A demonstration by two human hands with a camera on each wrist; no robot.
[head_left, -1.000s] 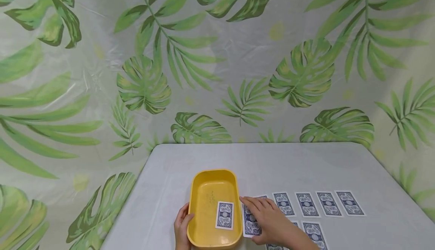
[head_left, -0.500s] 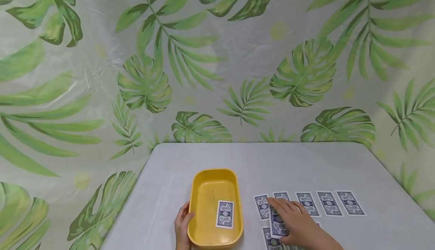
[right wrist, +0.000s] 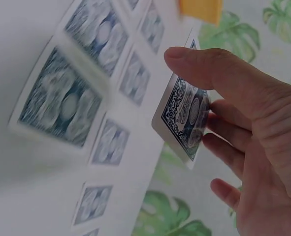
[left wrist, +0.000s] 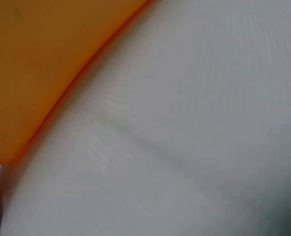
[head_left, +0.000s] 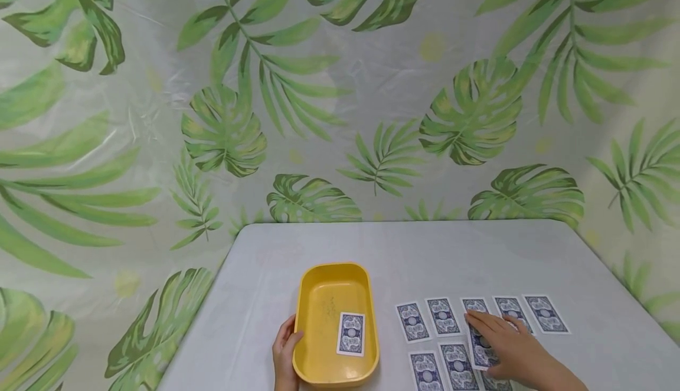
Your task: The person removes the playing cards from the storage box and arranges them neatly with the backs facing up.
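At its left side, my left hand [head_left: 285, 352] grips the yellow tray [head_left: 319, 314], thumb over the rim and fingers along the outer wall. A blue-backed playing card [head_left: 351, 334] lies face down inside the tray. My right hand [head_left: 515, 346] holds another playing card [right wrist: 184, 108] by its edges, thumb on one side and fingers on the other. That card is over the right part of the lower row and partly overlaps the cards there. In the left wrist view, only the tray's wall [left wrist: 32, 64] shows beside the white tabletop, with a sliver of finger at the left edge.
Several face-down cards form a far row, from the leftmost card [head_left: 413, 322] to the rightmost card [head_left: 546, 314]. A nearer row has a card [head_left: 427, 373] and a second card [head_left: 459, 367], plus one partly under my right hand. Behind the white table [head_left: 425, 255] hangs a leaf-patterned curtain [head_left: 382, 84].
My right hand has carried its card from the tray's right rim rightward across the rows, uncovering cards on the left. The left hand and the tray have stayed in place.
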